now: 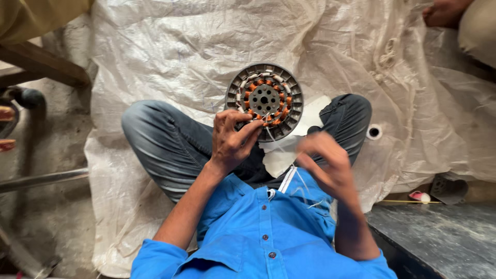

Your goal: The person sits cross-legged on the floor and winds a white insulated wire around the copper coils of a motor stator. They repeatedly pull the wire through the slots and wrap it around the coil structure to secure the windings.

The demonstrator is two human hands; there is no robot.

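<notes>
A round grey motor stator (264, 99) with copper windings around its hub stands upright on edge between my crossed legs. My left hand (231, 140) grips its lower left rim, fingers curled onto the face. My right hand (324, 163), blurred, is lower right of the stator and pinches a thin pale wire (279, 146) that runs up to the windings.
I sit cross-legged on a white woven plastic sheet (181, 57). A small white ring (374, 132) lies by my right knee. A dark slab (439, 237) is at lower right, wooden furniture legs (41, 64) at upper left. Another person's foot (444, 11) shows at top right.
</notes>
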